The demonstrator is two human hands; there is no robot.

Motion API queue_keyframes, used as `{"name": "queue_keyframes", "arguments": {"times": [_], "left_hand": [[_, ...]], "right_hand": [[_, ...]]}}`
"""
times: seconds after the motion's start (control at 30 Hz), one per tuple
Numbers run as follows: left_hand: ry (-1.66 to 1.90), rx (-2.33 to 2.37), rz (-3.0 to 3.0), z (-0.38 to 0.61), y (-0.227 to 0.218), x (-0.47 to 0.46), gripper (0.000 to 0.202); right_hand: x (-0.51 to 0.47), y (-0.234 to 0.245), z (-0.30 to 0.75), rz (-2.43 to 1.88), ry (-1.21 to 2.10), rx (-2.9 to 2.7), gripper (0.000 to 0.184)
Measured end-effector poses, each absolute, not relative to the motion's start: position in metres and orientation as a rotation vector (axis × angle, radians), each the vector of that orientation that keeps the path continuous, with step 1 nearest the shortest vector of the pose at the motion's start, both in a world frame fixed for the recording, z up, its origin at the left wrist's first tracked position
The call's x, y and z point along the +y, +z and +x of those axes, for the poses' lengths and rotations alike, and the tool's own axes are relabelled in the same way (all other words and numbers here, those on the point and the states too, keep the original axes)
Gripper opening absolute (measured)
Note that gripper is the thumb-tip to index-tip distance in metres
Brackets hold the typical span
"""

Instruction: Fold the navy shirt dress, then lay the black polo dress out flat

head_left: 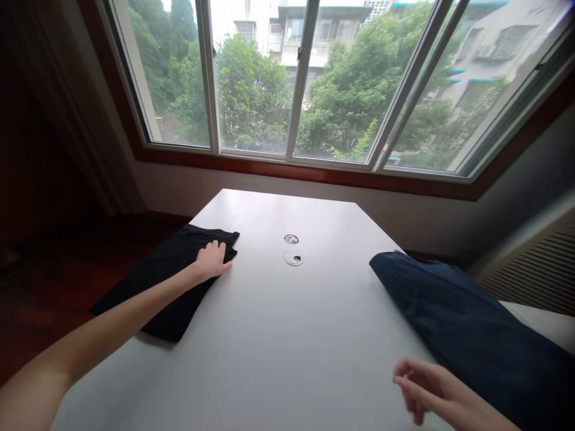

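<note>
A folded black garment (179,248), perhaps shorts or trousers, lies along the left side of the white table (287,335) and hangs over its edge. My left hand (212,258) rests palm down on its inner end, fingers stretched forward and thumb out to the side. Along the right side lies a dark navy garment (453,305), smooth and long, of a kind I cannot make out. Just left of it, above the table's near right part, is my right hand (424,386), slightly blurred. Its fingers are loosely bent and apart, and nothing shows in them.
Two round cable-hole fittings (293,258) sit in the middle of the tabletop. Beyond the table's far edge are a wall and a wide window (251,102). A slatted unit (534,269) stands at the right, and a curtain (76,114) hangs at the left.
</note>
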State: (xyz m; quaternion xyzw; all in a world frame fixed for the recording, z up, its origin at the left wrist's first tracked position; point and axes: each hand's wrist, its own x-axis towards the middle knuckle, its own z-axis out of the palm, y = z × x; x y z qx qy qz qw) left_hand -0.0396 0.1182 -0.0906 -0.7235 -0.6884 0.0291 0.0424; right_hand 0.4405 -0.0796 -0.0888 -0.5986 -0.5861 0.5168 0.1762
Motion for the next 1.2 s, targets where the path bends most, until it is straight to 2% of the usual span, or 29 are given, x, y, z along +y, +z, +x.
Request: {"name": "queue_keyframes", "arguments": {"times": [0.13, 0.27, 0.43, 0.53, 0.6, 0.67, 0.77, 0.87, 0.97, 1.07, 1.13, 1.17, 1.2], "left_hand": [[-0.040, -2.283, -2.250, -0.054, -0.097, 0.115, 0.036], [-0.216, -2.256, -2.445, -0.009, -0.098, 0.121, 0.030], [-0.608, -1.928, -2.962, 0.099, -0.106, 0.106, 0.036], [-0.656, -1.717, -3.342, 0.142, -0.101, 0.101, 0.041], [-0.713, -1.638, -3.380, 0.147, -0.094, 0.110, 0.042], [-0.848, -1.737, -3.182, 0.134, -0.088, 0.130, 0.040], [-0.972, -2.160, -2.820, 0.099, -0.085, 0.173, 0.045], [-1.018, -2.509, -2.696, 0.070, -0.088, 0.208, 0.057], [-1.160, -2.564, -2.769, 0.054, -0.089, 0.220, 0.058], [-1.475, -2.314, -3.042, 0.030, -0.076, 0.208, 0.041], [-1.589, -2.003, -3.459, 0.000, -0.058, 0.189, 0.030], [-1.428, -1.892, -3.738, -0.017, -0.048, 0.177, 0.026], [-0.997, -1.830, -4.026, -0.035, -0.037, 0.164, 0.024]], "right_hand": [[-0.018, -0.078, 0.379, -1.473, 1.525, -1.816, 0.040], [0.023, -0.085, 0.336, -1.365, 1.476, -1.892, 0.035], [0.066, -0.103, 0.328, -1.552, 1.306, -1.557, 0.045], [0.085, -0.112, 0.337, -1.654, 1.240, -1.290, 0.049], [0.096, -0.116, 0.342, -1.680, 1.185, -1.214, 0.055], [0.108, -0.120, 0.344, -1.707, 1.089, -1.187, 0.064], [0.131, -0.124, 0.342, -1.734, 0.932, -1.188, 0.073], [0.153, -0.122, 0.333, -1.723, 0.876, -1.168, 0.069], [0.152, -0.106, 0.317, -1.614, 0.830, -1.192, 0.063], [0.113, -0.073, 0.296, -1.335, 0.977, -1.394, 0.058], [0.071, -0.045, 0.287, -1.136, 1.275, -1.626, 0.053], [0.050, -0.031, 0.286, -1.048, 1.494, -1.761, 0.053], [0.032, -0.018, 0.286, -0.954, 1.753, -1.906, 0.056]]}}
